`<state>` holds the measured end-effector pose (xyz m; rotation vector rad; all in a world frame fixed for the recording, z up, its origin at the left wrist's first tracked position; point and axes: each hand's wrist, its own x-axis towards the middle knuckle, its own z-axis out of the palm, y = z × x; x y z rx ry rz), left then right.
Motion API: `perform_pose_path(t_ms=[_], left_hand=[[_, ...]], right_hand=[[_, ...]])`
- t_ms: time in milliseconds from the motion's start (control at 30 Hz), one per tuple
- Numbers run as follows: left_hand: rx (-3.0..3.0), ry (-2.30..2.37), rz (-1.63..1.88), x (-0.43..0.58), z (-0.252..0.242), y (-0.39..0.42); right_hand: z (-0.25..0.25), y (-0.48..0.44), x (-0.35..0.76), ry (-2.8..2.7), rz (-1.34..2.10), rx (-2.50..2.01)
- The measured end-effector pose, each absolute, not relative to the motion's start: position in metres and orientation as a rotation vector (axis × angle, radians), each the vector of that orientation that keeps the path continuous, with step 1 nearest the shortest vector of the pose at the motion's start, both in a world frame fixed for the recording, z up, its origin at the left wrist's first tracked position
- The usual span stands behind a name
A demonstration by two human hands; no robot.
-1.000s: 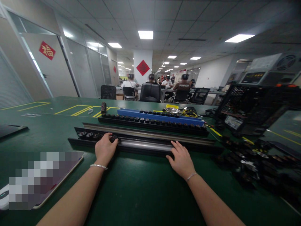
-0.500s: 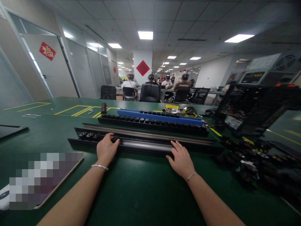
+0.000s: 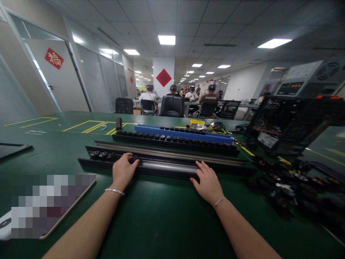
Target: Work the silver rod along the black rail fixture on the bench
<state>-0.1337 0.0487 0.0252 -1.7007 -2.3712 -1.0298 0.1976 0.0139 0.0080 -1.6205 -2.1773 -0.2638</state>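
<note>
A long black tray with a silver rail (image 3: 167,166) lies across the green table (image 3: 161,216) in front of me. Several small black parts (image 3: 104,155) sit in a row at its left end. My left hand (image 3: 123,170) rests on the tray's near edge, fingers curled over a small black part (image 3: 133,158) at the end of that row. My right hand (image 3: 207,181) lies flat on the tray's near edge further right, fingers stretched out and holding nothing.
Behind it lie a second black tray of parts (image 3: 175,141) and a blue rail (image 3: 183,132). A pile of loose black parts (image 3: 291,180) covers the right side, under a black open computer case (image 3: 285,124). A tablet (image 3: 48,205) lies at the left. People sit at far tables.
My left hand has slid slightly to the right along the tray with the small black part. My right hand has stayed in place.
</note>
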Motion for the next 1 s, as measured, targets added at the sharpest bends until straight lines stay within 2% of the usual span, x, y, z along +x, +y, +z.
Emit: perform_pose_path(t_ms=[400,1000], left_hand=[[-1.871,-2.313,-0.598,-0.143,0.013,0.044],[-1.994,-2.223,-0.388,-0.149,0.018,0.042]], right_hand=[[0.009,0.013,0.197,-2.179,-0.249,-1.639],[0.009,0.013,0.197,-2.192,-0.259,-1.658]])
